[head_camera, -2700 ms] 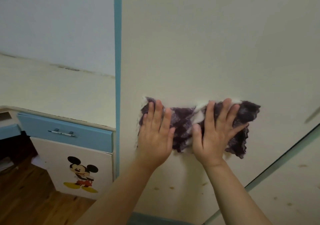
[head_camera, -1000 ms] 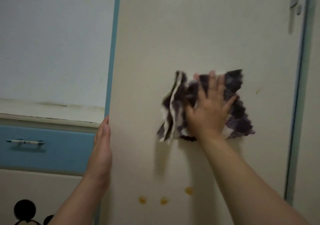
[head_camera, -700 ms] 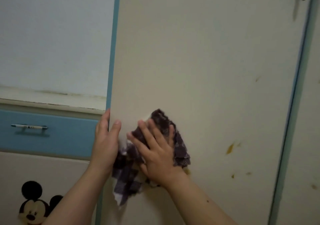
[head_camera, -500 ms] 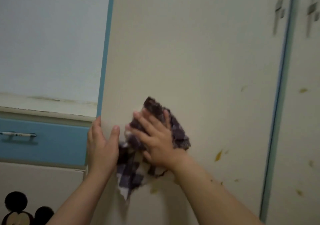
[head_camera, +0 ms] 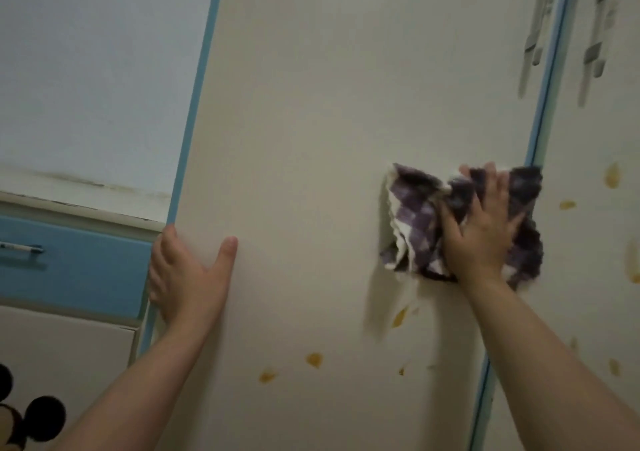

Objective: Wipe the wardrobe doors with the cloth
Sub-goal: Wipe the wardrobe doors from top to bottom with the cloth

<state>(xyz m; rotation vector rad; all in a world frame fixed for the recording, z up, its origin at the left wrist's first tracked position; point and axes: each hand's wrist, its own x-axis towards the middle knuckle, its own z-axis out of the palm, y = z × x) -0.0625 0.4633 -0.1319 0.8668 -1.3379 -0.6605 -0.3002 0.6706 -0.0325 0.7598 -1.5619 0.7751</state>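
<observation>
A cream wardrobe door point(head_camera: 329, 111) with blue edging fills the middle of the view. My right hand point(head_camera: 481, 228) presses a purple-and-white checked cloth point(head_camera: 415, 218) flat against the door near its right edge. My left hand point(head_camera: 187, 274) grips the door's left edge, fingers wrapped behind it and thumb on the front. Yellow-orange stains point(head_camera: 314, 359) dot the door below the cloth. A second door point(head_camera: 595, 277) to the right carries more stains.
Two pale handles point(head_camera: 535, 27) sit at the top right, one on each door. To the left stand a blue drawer point(head_camera: 69, 263) with a metal handle and a white cabinet front with a cartoon mouse sticker point(head_camera: 24, 419). A pale wall is above.
My right hand has swept the cloth from beside my left hand across the door to its right edge. My left hand has stayed on the door's left edge.
</observation>
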